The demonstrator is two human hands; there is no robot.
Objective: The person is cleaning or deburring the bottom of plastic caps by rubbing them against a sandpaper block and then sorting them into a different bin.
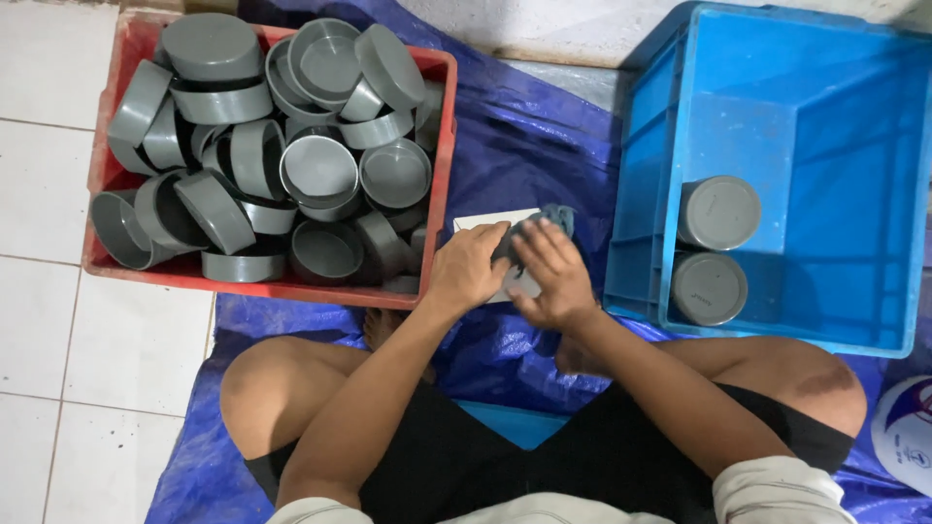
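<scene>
My left hand and my right hand meet in front of me over a white tile. Between them they grip a grey pipe cap, mostly hidden by the fingers. My right hand presses a dark grey cloth against the cap. I sit cross-legged on a blue tarp.
A red crate at the left is heaped with several grey pipe caps. A blue crate at the right holds two stacks of caps against its left wall. White floor tiles lie to the left.
</scene>
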